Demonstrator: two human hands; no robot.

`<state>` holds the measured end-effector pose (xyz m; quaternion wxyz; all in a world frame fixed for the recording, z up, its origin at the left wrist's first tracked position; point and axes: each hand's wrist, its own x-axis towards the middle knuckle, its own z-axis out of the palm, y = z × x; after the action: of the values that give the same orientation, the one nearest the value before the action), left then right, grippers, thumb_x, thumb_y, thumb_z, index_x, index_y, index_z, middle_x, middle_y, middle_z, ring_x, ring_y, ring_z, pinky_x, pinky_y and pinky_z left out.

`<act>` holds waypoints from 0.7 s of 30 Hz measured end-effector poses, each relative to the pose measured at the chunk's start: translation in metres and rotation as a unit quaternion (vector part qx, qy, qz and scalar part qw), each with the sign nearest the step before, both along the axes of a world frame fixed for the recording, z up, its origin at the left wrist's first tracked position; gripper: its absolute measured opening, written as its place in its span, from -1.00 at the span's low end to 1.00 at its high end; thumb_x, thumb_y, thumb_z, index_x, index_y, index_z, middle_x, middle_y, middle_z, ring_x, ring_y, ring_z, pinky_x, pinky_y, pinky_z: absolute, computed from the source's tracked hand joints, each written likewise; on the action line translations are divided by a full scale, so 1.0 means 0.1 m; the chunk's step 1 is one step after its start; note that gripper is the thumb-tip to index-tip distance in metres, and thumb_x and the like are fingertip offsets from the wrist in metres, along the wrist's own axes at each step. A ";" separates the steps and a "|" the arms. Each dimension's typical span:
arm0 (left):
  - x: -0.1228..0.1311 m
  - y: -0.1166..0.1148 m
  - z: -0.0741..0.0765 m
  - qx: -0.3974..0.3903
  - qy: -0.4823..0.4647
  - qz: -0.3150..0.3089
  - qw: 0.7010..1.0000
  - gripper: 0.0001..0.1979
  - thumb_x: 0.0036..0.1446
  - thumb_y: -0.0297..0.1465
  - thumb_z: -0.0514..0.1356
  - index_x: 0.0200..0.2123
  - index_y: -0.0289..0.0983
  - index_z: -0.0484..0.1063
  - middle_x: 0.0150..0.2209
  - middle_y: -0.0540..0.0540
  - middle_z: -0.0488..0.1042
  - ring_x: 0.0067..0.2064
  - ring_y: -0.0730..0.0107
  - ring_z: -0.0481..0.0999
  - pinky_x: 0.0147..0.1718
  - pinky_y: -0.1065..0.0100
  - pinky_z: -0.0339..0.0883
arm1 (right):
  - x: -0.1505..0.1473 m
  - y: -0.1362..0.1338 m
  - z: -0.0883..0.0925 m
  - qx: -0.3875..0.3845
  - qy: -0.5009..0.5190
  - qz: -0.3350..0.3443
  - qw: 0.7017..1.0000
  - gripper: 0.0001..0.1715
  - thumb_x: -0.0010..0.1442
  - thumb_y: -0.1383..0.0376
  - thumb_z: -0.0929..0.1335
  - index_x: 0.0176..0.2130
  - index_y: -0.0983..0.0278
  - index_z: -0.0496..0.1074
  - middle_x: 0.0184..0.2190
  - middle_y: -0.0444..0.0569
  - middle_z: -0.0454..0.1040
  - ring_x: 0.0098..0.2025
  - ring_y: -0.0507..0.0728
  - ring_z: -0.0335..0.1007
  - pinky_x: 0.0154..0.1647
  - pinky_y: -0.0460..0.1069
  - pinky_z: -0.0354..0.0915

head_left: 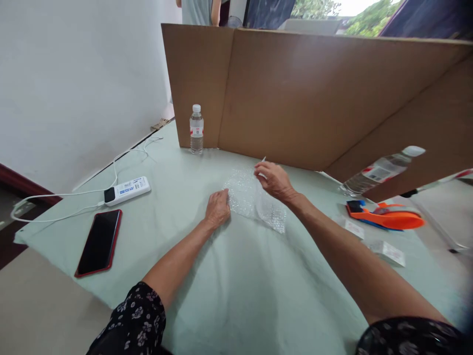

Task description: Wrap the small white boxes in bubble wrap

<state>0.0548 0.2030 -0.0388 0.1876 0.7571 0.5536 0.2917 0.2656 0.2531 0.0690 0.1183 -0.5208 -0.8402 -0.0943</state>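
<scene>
A sheet of clear bubble wrap (247, 196) lies on the pale green table cloth (236, 276) in front of me. My left hand (217, 208) rests on its left edge with the fingers curled down, pressing it to the cloth. My right hand (274, 180) is at the sheet's far right side, fingers bent and pinching the wrap, with a small thin white thing poking out above the fingertips; I cannot make out what that is.
A cardboard screen (314, 93) stands across the back. A water bottle (196, 129) stands at its left; another bottle (382, 170) lies at right. An orange tape dispenser (388, 217), small packets (386, 251), a phone (99, 241) and a power strip (127, 190) with cables lie around.
</scene>
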 end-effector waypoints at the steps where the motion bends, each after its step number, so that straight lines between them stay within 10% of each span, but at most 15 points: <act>1: 0.00 -0.01 0.00 0.000 -0.001 -0.002 1.000 -0.41 0.03 -0.64 0.03 0.17 -0.35 0.31 0.10 -0.28 0.48 0.18 0.12 0.39 0.25 0.13 0.13 | 0.10 -0.06 0.10 0.024 0.053 -0.003 0.998 -0.80 0.27 0.39 0.24 -0.23 0.24 0.46 0.05 0.09 0.50 0.03 0.24 0.40 -0.03 0.13 0.25; 11: 0.00 -0.11 0.28 -0.005 -0.074 -0.015 0.997 -0.63 -0.02 -0.67 0.08 -0.18 -0.33 0.53 0.18 -0.32 0.41 0.30 0.01 0.26 0.30 -0.06 0.08 | 0.71 -1.10 1.27 0.115 0.383 0.058 0.915 -0.92 0.20 0.24 0.37 -0.24 0.03 0.43 -0.02 -0.12 0.52 -0.03 0.18 0.47 0.04 0.17 0.37; 14: -0.02 -0.27 0.49 -0.016 -0.131 -0.017 0.991 -0.66 0.09 -0.56 0.10 -0.08 -0.29 0.52 0.26 -0.26 0.34 0.36 0.04 0.19 0.30 -0.04 0.11 | 0.43 -1.42 1.40 0.128 0.335 0.100 0.928 -0.96 0.25 0.22 0.36 -0.25 0.05 0.44 -0.01 -0.11 0.53 0.02 0.16 0.46 0.08 0.13 0.37; 17: -0.13 -0.60 0.63 -0.089 -0.187 -0.059 0.976 -0.56 0.33 -0.21 -0.06 -0.08 -0.33 0.52 0.00 -0.31 0.55 0.08 0.08 0.52 0.03 0.04 0.43 | -0.04 -1.77 1.25 0.121 0.202 0.143 0.961 -0.81 0.34 0.25 0.26 -0.24 0.14 0.46 0.00 -0.06 0.54 -0.01 0.15 0.47 0.06 0.17 0.37; 19: -0.26 -0.88 0.63 -0.255 -0.298 -0.137 0.910 -0.22 0.32 0.07 -0.29 -0.15 -0.38 0.52 -0.18 -0.36 0.59 -0.10 0.04 0.60 -0.12 0.04 0.49 | -0.38 -2.02 1.01 0.063 0.089 0.249 0.962 -0.67 0.38 0.34 0.16 -0.21 0.14 0.48 -0.01 -0.03 0.55 0.02 0.13 0.45 0.06 0.16 0.36; 21: -0.43 -1.17 0.58 -0.428 -0.437 -0.190 0.768 -0.06 0.14 0.29 -0.29 -0.16 -0.40 0.51 -0.20 -0.40 0.59 -0.09 -0.06 0.60 -0.13 -0.01 0.48 | -0.67 -2.28 0.68 0.033 0.008 0.361 0.932 -0.65 0.40 0.35 0.16 -0.19 0.15 0.48 0.00 -0.01 0.54 -0.01 0.12 0.44 0.00 0.12 0.39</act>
<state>0.0118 0.0859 0.0193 0.7656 0.4788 0.3245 0.2818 0.1982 0.0249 0.1371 0.1681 -0.1794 -0.9669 -0.0683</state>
